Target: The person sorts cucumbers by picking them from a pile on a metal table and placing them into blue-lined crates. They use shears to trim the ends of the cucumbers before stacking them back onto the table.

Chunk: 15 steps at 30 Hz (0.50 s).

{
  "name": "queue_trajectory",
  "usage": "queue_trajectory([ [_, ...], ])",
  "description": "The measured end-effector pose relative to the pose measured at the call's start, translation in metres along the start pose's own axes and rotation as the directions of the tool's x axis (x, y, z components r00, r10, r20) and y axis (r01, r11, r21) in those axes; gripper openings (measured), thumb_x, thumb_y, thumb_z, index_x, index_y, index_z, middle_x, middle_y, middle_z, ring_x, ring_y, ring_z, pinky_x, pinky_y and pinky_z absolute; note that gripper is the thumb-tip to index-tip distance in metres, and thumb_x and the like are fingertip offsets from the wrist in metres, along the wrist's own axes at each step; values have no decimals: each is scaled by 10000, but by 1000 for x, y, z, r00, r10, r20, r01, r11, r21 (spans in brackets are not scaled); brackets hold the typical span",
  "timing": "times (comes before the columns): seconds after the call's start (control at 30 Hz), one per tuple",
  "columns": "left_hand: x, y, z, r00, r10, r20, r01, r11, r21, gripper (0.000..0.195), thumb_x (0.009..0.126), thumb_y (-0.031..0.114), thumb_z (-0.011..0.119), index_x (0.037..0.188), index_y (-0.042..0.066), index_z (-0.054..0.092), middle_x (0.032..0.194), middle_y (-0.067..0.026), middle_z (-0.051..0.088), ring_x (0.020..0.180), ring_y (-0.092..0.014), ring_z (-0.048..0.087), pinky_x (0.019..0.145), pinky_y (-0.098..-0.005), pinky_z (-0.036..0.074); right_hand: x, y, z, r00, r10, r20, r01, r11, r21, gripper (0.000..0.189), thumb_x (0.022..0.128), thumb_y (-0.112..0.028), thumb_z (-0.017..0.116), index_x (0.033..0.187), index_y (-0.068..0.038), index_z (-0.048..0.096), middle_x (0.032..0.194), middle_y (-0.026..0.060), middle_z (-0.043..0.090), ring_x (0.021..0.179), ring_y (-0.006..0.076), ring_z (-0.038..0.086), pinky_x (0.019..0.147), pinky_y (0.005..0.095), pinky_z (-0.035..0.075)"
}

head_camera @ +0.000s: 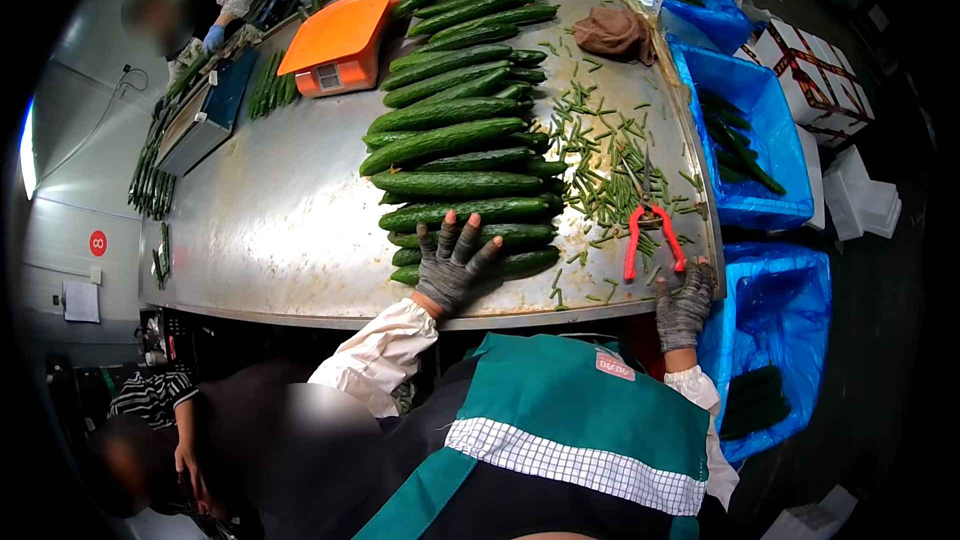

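Note:
My left hand (452, 264), in a grey fingerless knit glove, lies with spread fingers on the nearest cucumbers (442, 144). These are stacked in a long row, lying crosswise on the metal table (292, 217). My right hand (685, 307), gloved the same way, rests at the table's front right corner, thumb and fingers apart and nothing visible in it. Just beyond its fingertips lie red-handled snips (654, 229), handles towards me and pointed blades away. Short cut green stem pieces (600, 142) are scattered around the snips and along the cucumbers' right side.
Blue-lined bins (780, 360) holding some cucumbers stand along the right edge. An orange scale (337, 37) and a brown cloth (613, 31) sit farther back. Another person's gloved hand (214, 37) is at the far left, beside a metal box (206, 116). Another person is at lower left.

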State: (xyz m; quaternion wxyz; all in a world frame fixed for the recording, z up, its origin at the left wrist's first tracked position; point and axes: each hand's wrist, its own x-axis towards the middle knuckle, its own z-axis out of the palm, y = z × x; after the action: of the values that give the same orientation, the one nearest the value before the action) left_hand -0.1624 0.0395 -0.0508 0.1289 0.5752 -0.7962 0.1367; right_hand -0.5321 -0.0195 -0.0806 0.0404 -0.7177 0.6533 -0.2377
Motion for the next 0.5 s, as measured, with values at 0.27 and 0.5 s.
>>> queue_trajectory([
  [0.27,6,1,6,996,11,-93,-5,998,69,848,620,553,666,1344,290,311,1461,-125,165,1349,-381,86,1019,-613,-27,-1,6,-11,999,-35,12,34,998,61,506,687,-156,686,1128,-11,485,1260,217,408,1178,396,365,1004,469,290],
  [0.5,2,-1,7,998,-5,-61,9,998,57,710,711,509,619,1327,307,331,1462,-110,177,1354,-365,90,1019,-617,-28,3,7,-12,998,-63,31,61,996,70,495,676,-149,681,1113,-9,496,1247,220,416,1173,395,369,1004,470,291],
])
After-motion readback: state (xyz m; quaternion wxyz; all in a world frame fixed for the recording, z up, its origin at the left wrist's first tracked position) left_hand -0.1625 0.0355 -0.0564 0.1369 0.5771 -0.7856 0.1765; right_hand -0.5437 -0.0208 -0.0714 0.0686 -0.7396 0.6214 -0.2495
